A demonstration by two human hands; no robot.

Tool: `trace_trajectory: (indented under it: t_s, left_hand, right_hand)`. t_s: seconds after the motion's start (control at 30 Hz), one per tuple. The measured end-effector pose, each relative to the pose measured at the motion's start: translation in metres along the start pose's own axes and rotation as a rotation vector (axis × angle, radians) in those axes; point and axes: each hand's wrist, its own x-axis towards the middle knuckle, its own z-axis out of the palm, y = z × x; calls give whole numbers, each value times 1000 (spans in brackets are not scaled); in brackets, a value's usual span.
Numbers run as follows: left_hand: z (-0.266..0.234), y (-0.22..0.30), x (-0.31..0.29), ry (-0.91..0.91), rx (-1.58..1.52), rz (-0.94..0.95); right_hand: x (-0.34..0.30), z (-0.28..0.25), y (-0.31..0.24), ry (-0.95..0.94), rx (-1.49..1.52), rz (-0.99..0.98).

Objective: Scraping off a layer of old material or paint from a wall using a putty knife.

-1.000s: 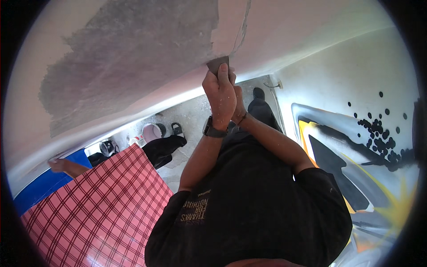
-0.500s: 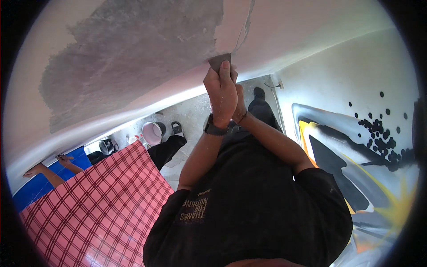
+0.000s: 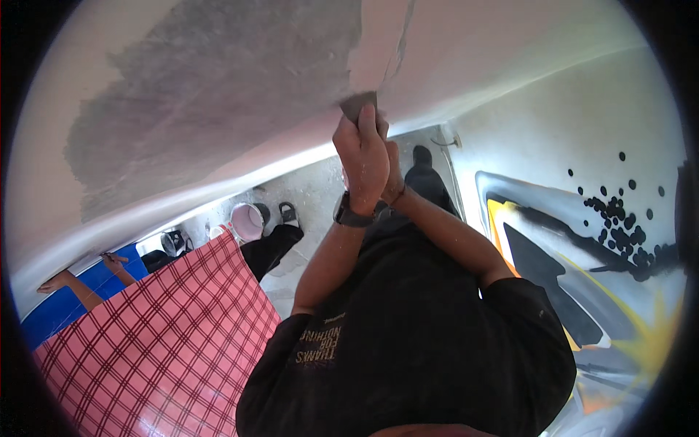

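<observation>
My left hand (image 3: 366, 166), with a dark watch at its wrist, is closed around a putty knife (image 3: 357, 104). Its thumb presses on the flat grey-brown blade, whose far edge lies against the wall (image 3: 429, 58) at the lower right border of a rough grey patch (image 3: 226, 80). Just behind the left hand is my right hand (image 3: 393, 164), pressed close to it, with a thin band at the wrist. Most of its fingers are hidden, so I cannot see what they hold. Above the blade a thin crack runs up the wall.
At the left, another person in a pink checked garment (image 3: 167, 320) has both hands at the wall near a blue surface (image 3: 95, 284). A whitish pail (image 3: 247, 221) stands on the floor beside a sandalled foot (image 3: 288, 214). A painted wall (image 3: 582, 160) rises close on my right.
The putty knife and my hands have shifted very slightly downward along the wall, the grip unchanged. The other person's hands stay at nearly the same place.
</observation>
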Motion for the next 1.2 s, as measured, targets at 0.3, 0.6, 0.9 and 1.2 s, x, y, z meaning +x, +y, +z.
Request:
trace_trajectory:
  t_s: [0.3, 0.6, 0.9, 1.2]
  left_hand:
    - [1, 11, 0, -33, 29, 9]
    - [-4, -2, -5, -17, 16, -28]
    - [9, -6, -7, -41, 38, -22]
    - [9, -10, -15, -1, 9, -33]
  right_hand:
    - [-19, -8, 25, -102, -346, -66]
    - [2, -11, 4, -244, -436, -20]
    - [-3, -8, 37, -109, -354, -102]
    - [-7, -23, 3, -164, -294, -70]
